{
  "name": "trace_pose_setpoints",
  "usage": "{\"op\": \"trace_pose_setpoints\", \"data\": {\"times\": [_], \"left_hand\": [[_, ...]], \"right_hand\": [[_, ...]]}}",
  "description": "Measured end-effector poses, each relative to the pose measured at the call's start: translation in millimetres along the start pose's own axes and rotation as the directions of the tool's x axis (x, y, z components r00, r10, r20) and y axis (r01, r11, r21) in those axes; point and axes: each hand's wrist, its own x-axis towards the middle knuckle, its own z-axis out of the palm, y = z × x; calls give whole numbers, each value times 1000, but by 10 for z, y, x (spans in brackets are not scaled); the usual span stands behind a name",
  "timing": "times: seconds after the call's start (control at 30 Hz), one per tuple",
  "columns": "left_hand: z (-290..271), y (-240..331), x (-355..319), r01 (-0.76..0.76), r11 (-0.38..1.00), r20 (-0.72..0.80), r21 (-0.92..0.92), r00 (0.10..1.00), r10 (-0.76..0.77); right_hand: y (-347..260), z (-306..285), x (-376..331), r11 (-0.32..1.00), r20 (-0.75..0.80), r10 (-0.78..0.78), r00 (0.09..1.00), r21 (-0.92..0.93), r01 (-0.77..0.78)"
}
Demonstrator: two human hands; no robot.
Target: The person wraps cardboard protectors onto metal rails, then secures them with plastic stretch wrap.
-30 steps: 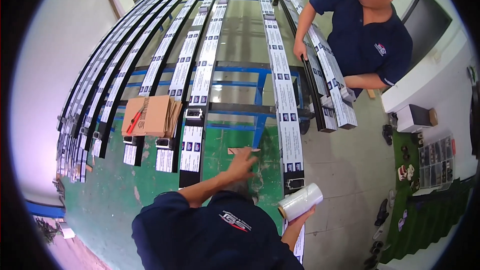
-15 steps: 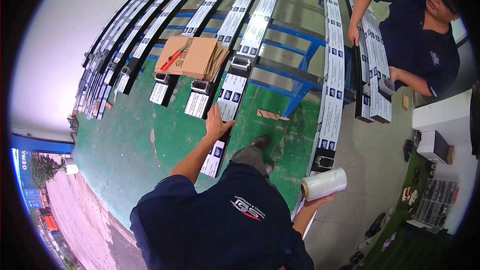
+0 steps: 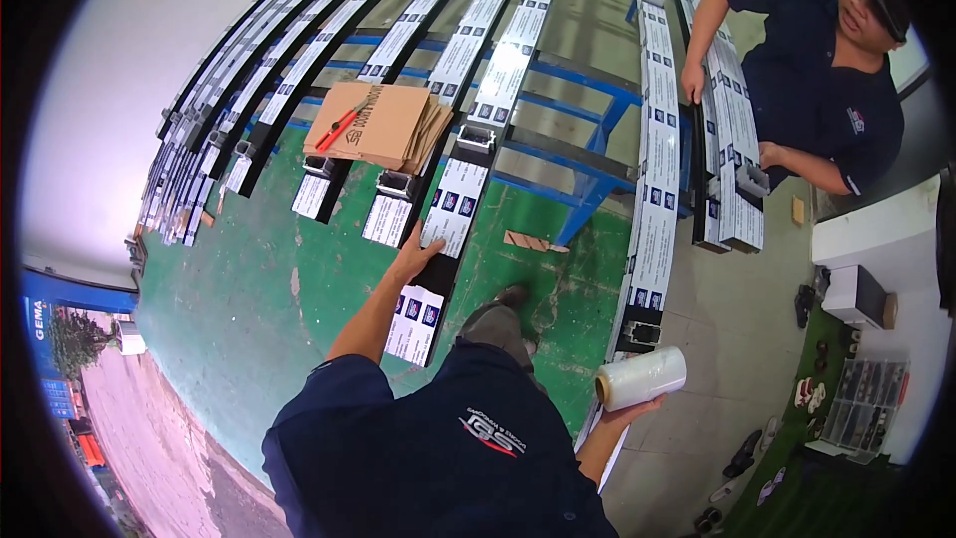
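My left hand grips the left edge of a long black profile near its close end, thumb across the top face. White film with blue labels covers most of that face, leaving a bare black band beside the hand. A metal bracket-like piece sits on the profile farther up. On the right, my right hand holds a roll of clear stretch film from below. The roll lies tilted sideways, its brown core end facing left.
Cardboard sheets bearing a red-handled cutter lie across profiles to the left. Blue trestles support the rows. Another profile runs along my right. A co-worker handles profiles beyond it. Shoes and a storage rack stand far right.
My left hand has gone from resting on the profile's top, fingers spread, to gripping its left edge. More of the profile's labelled end face shows. The film roll stays in my right hand.
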Motion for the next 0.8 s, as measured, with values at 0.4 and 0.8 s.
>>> {"op": "trace_pose_setpoints", "data": {"times": [0.4,0.8], "left_hand": [[-71,511,-194,-14,814,-372,581,885,281],[-563,360,375,287,525,-372,801,926,62]], "right_hand": [[36,-91,77,1000,-95,12,995,-1,-12],[-9,-62,33,998,6,52,999,29,-52]]}}
